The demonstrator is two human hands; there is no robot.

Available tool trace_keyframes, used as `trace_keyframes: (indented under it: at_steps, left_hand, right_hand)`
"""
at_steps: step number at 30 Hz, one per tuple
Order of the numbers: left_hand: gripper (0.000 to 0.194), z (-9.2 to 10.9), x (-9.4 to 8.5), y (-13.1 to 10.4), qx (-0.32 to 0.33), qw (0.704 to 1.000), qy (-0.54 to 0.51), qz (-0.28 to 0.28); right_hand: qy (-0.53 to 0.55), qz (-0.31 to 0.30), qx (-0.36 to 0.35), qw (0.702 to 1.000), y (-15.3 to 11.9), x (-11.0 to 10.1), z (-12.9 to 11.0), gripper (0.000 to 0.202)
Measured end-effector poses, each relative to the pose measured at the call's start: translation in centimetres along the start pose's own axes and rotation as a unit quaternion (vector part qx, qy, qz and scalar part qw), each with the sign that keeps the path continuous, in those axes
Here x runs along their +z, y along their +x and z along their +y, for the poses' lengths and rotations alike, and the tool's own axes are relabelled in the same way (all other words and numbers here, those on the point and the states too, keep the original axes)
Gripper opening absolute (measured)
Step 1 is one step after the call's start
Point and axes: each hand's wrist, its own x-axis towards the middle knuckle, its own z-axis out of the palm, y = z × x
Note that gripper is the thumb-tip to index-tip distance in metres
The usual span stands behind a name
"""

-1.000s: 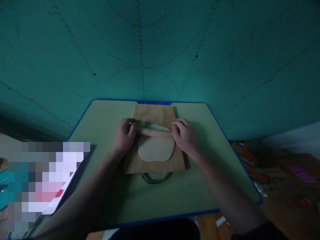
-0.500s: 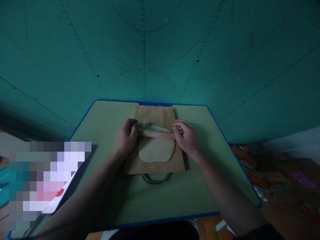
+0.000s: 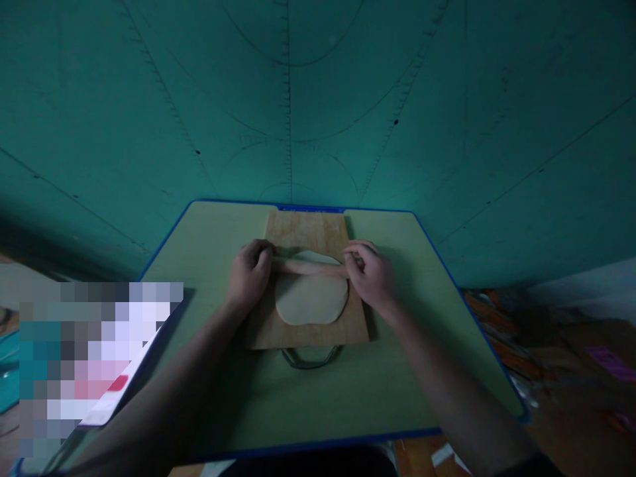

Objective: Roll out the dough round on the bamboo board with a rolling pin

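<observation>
A wooden rolling pin [image 3: 309,267] lies crosswise over a flat, rounded sheet of pale dough [image 3: 311,300]. My left hand [image 3: 252,270] is closed around the pin's left end, and my right hand [image 3: 368,270] grips its right end with curled fingers. Most of the dough shows on the near side of the pin, with a thin strip beyond it. Beneath the dough is a wooden cutting board [image 3: 305,228]. A dark metal handle [image 3: 311,363] sticks out from the board's near edge. Both tips of the pin are hidden in my hands.
The board rests on a light green table [image 3: 318,411] with a blue rim. A green wall [image 3: 322,99] with drawn lines rises behind it. At the left table edge lies a white flat item [image 3: 106,407], mostly pixelated. Cluttered things [image 3: 556,358] stand low on the right.
The rolling pin, my hands and the dough look nearly the same. The whole view has shifted very slightly.
</observation>
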Motion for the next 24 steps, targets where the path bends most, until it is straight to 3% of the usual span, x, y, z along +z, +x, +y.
trace_keyframes:
  at_steps: [6,11,16,24]
  left_hand:
    - [0.022,-0.6,0.2,0.1,-0.018,0.999,-0.050,0.009]
    - [0.019,-0.1,-0.2,0.0,0.002,0.996,-0.081,0.031]
    - [0.014,0.6,-0.9,0.3,-0.064,0.990,-0.118,0.037]
    - [0.016,0.9,-1.1,0.5,-0.090,0.987,-0.127,0.036]
  right_hand:
    - [0.037,0.031,0.007,0.999,0.3,0.1,0.6,0.023]
    - [0.050,0.054,0.069,0.995,0.8,-0.2,1.2,0.022]
    - [0.035,0.027,0.115,0.992,1.0,-0.7,1.5,0.027]
    - [0.028,-0.012,0.096,0.995,0.7,-0.2,1.4,0.026]
